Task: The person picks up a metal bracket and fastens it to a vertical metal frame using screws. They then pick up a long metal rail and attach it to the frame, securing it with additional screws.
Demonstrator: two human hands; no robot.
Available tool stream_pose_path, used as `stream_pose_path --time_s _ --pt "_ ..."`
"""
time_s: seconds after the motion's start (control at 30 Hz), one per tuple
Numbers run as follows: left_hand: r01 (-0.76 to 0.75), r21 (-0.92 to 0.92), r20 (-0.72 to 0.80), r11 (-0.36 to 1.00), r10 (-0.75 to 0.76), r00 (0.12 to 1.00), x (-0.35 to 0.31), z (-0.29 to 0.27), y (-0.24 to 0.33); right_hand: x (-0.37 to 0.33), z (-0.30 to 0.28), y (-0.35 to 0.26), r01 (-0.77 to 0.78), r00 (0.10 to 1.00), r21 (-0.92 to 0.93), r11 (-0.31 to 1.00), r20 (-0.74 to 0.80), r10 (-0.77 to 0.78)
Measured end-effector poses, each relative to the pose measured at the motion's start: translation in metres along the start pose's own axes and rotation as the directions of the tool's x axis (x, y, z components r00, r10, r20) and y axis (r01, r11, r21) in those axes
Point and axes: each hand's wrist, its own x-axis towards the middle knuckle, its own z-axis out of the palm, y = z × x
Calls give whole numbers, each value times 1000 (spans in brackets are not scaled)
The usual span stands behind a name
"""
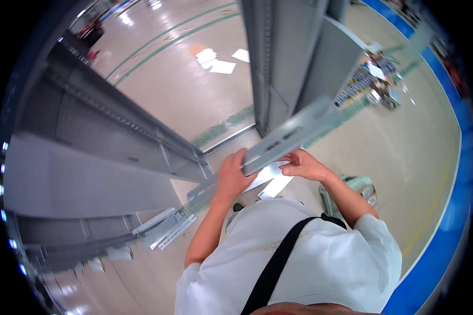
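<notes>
A long grey metal channel (289,137) with slots slants in front of me, its far end blurred. My left hand (233,176) is closed around its near end. Just under the channel's lower edge is my right hand (306,165), thumb and fingers curled together in a pinch. Its fingertips are partly hidden by the channel, and whatever they hold is too small to make out. Behind the channel stands a grey metal cabinet frame, with an upright (265,63) on the right and a side wall (110,115) on the left.
A grey door panel (89,178) swings out at the left; another panel (331,58) stands at the right. Metal strips (173,231) lie at lower left. A pale green bin (358,185) is by my right elbow. Papers (215,62) and a parts pile (373,81) lie on the floor.
</notes>
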Motion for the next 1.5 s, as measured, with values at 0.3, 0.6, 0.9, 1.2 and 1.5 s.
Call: stream_pose_path --time_s 0.3,0.6,0.9,1.2,1.5 --pt "-215 88 -64 973 221 973 42 1 53 8 24 -20 293 849 318 902 -520 -92" --pt "590 -731 382 343 -510 770 -5 3 27 -1 3 -55 609 698 66 791 -519 -494" --pt "83 -982 134 -173 -310 941 110 -111 17 92 11 -129 689 725 134 712 -133 -676" --pt "-88 -993 -64 -81 -262 963 164 -191 -42 219 23 -198 613 739 357 705 56 -671" --pt "-157 -987 -144 -25 -269 952 204 -185 -46 278 -26 -221 525 781 396 753 128 -612"
